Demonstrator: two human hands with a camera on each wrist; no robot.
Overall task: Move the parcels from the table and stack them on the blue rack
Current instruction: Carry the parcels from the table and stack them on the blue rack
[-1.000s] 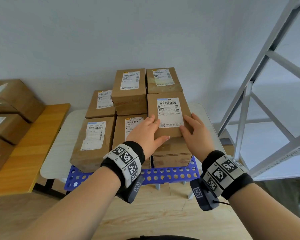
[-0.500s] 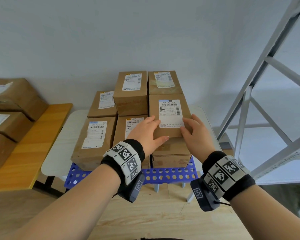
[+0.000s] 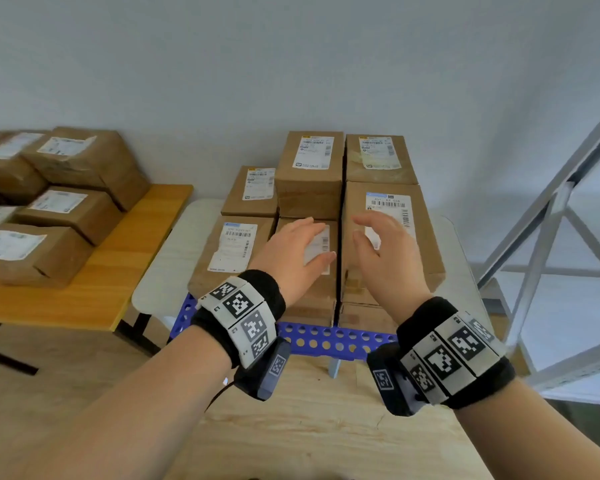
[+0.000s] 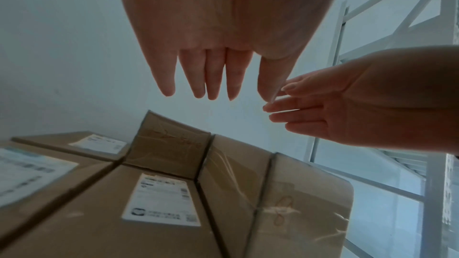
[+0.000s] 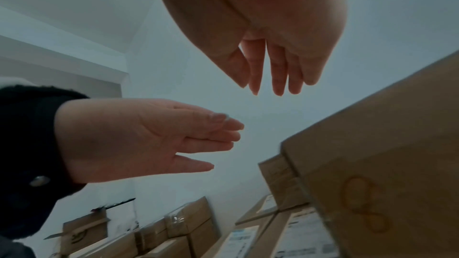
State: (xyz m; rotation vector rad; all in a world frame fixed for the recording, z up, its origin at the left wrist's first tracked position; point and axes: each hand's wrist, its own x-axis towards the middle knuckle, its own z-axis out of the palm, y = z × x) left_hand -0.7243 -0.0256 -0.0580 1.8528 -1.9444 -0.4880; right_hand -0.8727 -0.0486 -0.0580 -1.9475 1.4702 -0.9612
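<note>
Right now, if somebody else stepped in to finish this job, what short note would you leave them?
Left hand: open, holding nothing, above the boxes on the rack.
Right hand: open, holding nothing, above the front right box.
Blue rack: loaded with brown boxes side by side, the right and back ones stacked higher. None is in a grip.
Wooden table on the left: several boxes lie on it.
Done: part of the load is on the rack.
Left: carry the table's boxes over and stack them on the rack.
</note>
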